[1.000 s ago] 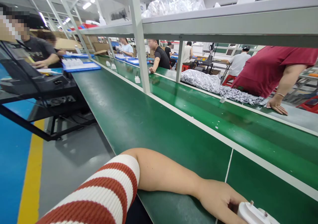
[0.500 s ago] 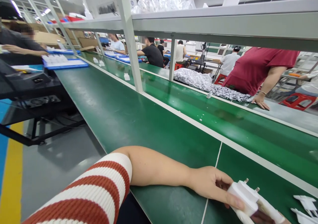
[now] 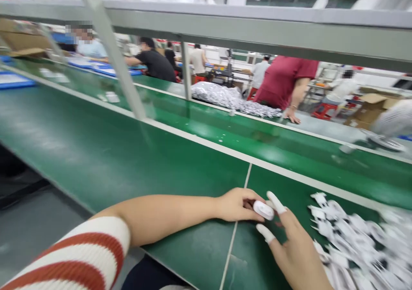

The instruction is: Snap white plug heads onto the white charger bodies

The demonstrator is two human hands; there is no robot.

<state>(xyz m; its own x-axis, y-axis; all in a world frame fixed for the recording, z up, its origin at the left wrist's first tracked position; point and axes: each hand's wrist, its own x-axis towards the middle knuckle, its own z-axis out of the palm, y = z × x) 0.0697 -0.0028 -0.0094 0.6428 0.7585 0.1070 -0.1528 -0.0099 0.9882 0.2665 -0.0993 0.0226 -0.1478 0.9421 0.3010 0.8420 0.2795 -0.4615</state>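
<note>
My left hand (image 3: pixel 240 205) has its fingers closed round a white plastic piece (image 3: pixel 264 210) with a rounded end, above the green work surface (image 3: pixel 180 170). Beside it, my right hand (image 3: pixel 294 238) wears white covers on two fingertips; its thumb and forefinger are apart, with nothing visible between them. To the right of my right hand lies a heap of white plug parts (image 3: pixel 347 234).
A conveyor (image 3: pixel 206 127) with a few white pieces runs behind a pale rail. An upright post (image 3: pixel 112 54) holds a shelf (image 3: pixel 244 28) overhead. Across the line, a person in a red shirt (image 3: pixel 280 82) leans near clear-wrapped parts (image 3: pixel 219 93); others sit farther back.
The view has swung right, bringing the heap of parts into sight. The white plug is turned so its rounded end shows, and my right hand's fingers are now apart from it.
</note>
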